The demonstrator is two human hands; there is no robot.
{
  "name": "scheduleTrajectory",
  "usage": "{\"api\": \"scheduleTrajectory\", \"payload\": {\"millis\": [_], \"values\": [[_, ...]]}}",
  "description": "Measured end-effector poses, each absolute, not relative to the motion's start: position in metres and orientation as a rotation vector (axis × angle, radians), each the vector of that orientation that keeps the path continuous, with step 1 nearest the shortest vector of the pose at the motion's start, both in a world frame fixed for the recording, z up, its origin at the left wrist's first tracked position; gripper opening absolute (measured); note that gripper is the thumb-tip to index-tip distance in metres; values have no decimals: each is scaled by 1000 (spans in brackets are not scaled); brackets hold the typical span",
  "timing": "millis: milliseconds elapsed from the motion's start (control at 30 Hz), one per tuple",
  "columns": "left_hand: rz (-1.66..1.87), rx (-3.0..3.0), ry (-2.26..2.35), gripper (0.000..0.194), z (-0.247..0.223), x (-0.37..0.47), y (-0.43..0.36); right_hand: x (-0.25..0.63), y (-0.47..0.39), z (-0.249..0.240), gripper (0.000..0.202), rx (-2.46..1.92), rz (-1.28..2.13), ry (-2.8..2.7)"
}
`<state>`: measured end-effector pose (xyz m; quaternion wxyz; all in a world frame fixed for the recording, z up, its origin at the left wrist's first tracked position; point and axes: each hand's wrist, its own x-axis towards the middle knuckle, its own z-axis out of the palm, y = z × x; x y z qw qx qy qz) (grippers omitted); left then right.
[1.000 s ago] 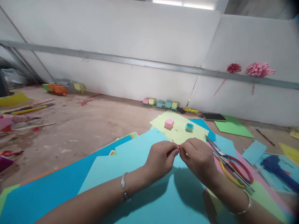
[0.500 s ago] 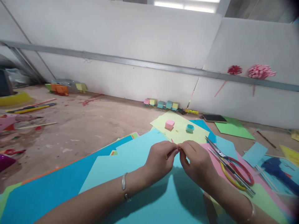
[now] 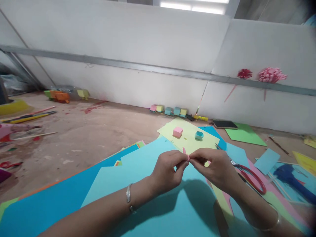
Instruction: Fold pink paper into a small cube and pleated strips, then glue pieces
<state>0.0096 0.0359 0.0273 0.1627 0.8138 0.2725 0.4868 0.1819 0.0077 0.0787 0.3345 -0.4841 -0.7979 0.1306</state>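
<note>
My left hand [image 3: 170, 169] and my right hand [image 3: 214, 168] meet fingertip to fingertip over a light blue paper sheet [image 3: 138, 179]. Both pinch a small pink paper strip [image 3: 185, 154], most of it hidden between the fingers. A silver bangle sits on each wrist. Just beyond the hands lies a pale yellow sheet [image 3: 190, 140] bearing a small pink paper box [image 3: 177, 132] and a small teal paper ring [image 3: 198, 135]. Red-and-yellow-handled scissors [image 3: 249, 176] lie to the right of my right hand, partly covered by it.
Coloured sheets overlap on the worn wooden table [image 3: 81, 131]: dark blue, green [image 3: 244, 134], pink. A row of small paper boxes [image 3: 169, 110] and a dark phone [image 3: 225, 124] rest by the white wall. Pencils and sticks [image 3: 29, 117] lie at far left. Paper flowers [image 3: 270, 75] hang at right.
My right hand has shifted slightly left and turned, now covering more of the scissors' blades. Both hands keep pinching the pink strip. The view has drifted a little.
</note>
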Motion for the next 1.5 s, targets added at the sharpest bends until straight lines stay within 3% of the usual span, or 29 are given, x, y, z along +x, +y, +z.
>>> {"api": "scheduleTrajectory", "payload": {"millis": [133,367,633,800,1067,1233,1500], "values": [[1355,2268,700,7,33,8,34,181,6,79,12,-1268,328,-2052],[1286,2223,738,18,33,10,32,185,8,78,15,-1265,279,-2184],[1136,2278,676,22,29,8,36,193,9,87,13,-1294,646,-2250],[1087,2274,675,25,28,10,36,194,11,89,29,-1259,560,-2443],[790,1543,607,35,37,9,42,181,10,83,20,-1280,577,-2250],[819,1519,563,33,37,8,45,176,10,74,19,-1226,414,-2156],[937,1739,777,23,35,8,47,187,19,80,29,-1260,550,-2243]]}}
